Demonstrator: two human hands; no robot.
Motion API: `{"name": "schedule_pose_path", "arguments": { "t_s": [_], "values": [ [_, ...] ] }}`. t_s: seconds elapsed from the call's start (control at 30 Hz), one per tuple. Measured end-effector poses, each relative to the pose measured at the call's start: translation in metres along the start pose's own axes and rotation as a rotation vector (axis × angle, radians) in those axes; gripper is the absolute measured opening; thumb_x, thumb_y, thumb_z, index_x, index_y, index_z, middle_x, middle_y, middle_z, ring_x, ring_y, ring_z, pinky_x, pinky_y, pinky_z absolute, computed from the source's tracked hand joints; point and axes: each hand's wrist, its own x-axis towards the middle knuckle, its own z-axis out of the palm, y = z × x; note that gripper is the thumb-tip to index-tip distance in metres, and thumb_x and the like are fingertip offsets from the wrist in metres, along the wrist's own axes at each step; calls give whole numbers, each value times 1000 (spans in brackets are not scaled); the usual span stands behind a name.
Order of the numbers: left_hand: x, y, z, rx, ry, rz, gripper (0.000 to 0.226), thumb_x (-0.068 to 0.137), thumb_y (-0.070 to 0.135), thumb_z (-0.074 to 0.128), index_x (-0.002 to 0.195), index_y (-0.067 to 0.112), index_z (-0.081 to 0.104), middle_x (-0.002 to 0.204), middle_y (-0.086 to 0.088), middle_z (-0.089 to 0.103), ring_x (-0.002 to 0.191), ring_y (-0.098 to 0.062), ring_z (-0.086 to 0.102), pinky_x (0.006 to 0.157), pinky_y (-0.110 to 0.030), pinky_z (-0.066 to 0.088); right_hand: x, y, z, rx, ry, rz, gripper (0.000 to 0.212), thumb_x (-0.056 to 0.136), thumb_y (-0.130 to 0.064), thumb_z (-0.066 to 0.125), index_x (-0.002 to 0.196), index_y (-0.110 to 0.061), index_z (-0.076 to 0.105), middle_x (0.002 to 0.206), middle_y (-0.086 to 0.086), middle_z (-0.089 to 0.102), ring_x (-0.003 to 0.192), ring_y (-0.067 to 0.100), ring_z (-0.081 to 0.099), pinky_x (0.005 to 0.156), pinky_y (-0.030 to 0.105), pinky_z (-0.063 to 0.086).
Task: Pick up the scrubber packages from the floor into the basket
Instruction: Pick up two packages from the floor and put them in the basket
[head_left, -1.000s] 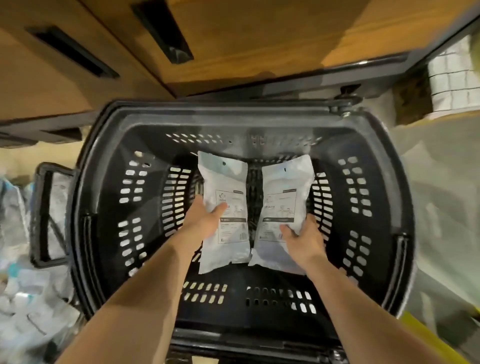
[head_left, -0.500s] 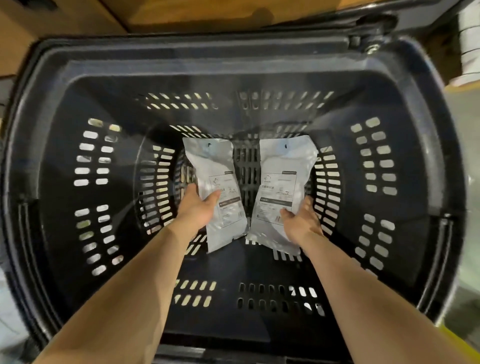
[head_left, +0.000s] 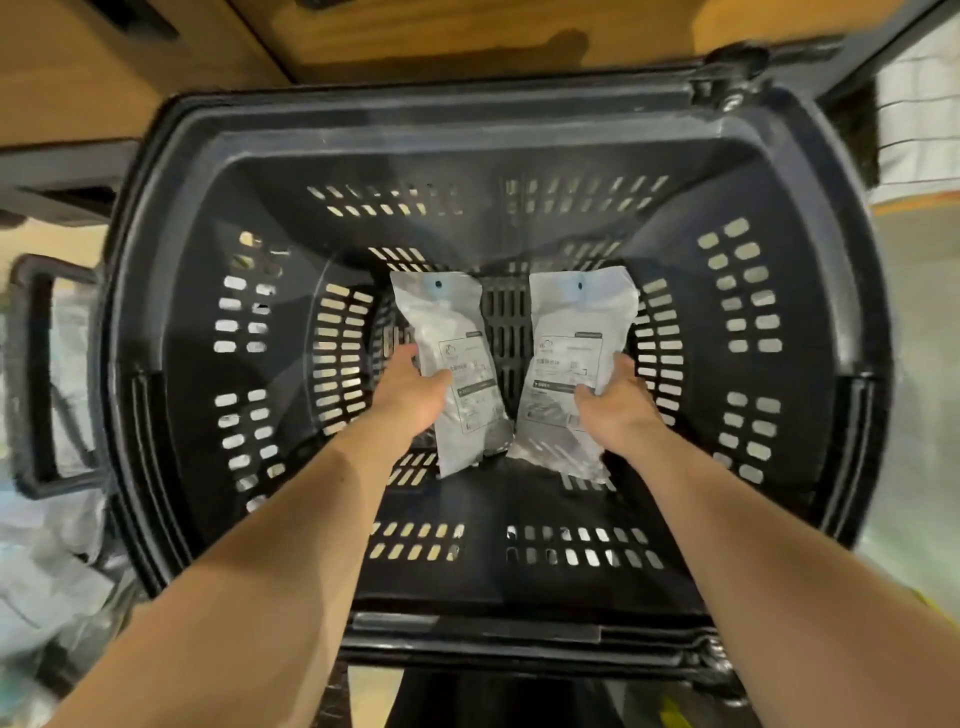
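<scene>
The black slotted basket (head_left: 467, 111) fills most of the view, open side up, with its loop handle (head_left: 31, 374) sticking out on the left. Beyond that handle, on the floor, lies a blurred heap of pale packets (head_left: 41, 571); they look like more of the same goods, though the blur makes that uncertain. Both forearms reach down into the basket. The left package (head_left: 457, 322) and the right package (head_left: 576, 332) are side by side deep inside it, near each other but apart, with their hang-hole ends towards the far wall and their lower ends close to the basket bottom. Whether they already rest on it cannot be told. The left hand (head_left: 410, 400) grips its package at the left edge and the right hand (head_left: 618, 410) grips its package at the right edge. On each hand the fingers (head_left: 408, 353) are clamped on the package, thumb across the printed face and the rest curled behind. By my reading, these two are the first pair in and are not yet released, so letting go comes next, and the floor heap remains to be collected.
</scene>
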Motion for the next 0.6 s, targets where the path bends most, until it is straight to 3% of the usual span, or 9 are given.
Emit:
{"name": "schedule_pose_path", "arguments": {
  "t_s": [0.07,0.17,0.3,0.37,0.43,0.5,0.6],
  "values": [
    [-17,8,-6,7,-3,-1,55,91,28,56,142,22,35,134,-3,56,103,-22,62,92,-37,50,-16,-10,-8,-62,6,-72,62,100,-33,42,153,-21,13,150,15,35,132,33,43,105,42,41],
    [-52,24,-20,18,17,25,46,94,25,51,138,21,37,122,0,59,99,-21,60,85,-34,47,-54,-27,-25,-157,-24,-231,59,103,-42,29,155,-21,11,158,13,19,144,31,25,117,45,25],
    [-111,53,-55,-27,84,82,48,96,28,52,141,20,36,125,0,57,105,-22,57,94,-36,47,-119,-52,-66,-215,34,-434,61,101,-51,26,154,-23,15,161,4,16,147,25,17,119,42,19],
    [-151,74,-78,23,146,111,53,97,31,51,145,20,33,136,-5,55,116,-26,56,98,-34,44,-160,-63,-94,-244,51,-473,62,100,-53,24,155,-25,14,162,3,13,148,23,13,120,41,16],
    [-196,93,-105,106,159,155,56,99,31,48,149,19,27,141,-7,51,122,-28,54,94,-30,39,-206,-73,-126,-299,92,-530,63,100,-54,22,154,-25,15,162,3,14,148,23,13,119,41,17],
    [-240,104,-134,265,153,180,60,100,37,43,153,21,19,144,-9,48,119,-30,54,91,-33,41,-253,-82,-156,-390,163,-617,62,100,-54,23,154,-24,17,161,5,17,147,24,17,119,42,18],
    [-297,105,-173,604,279,314,62,98,47,40,152,24,21,152,-9,37,136,-32,38,106,-43,38,-307,-91,-191,-558,252,-718,61,100,-54,23,154,-26,17,161,4,17,146,25,19,120,43,15]
  ]
}}
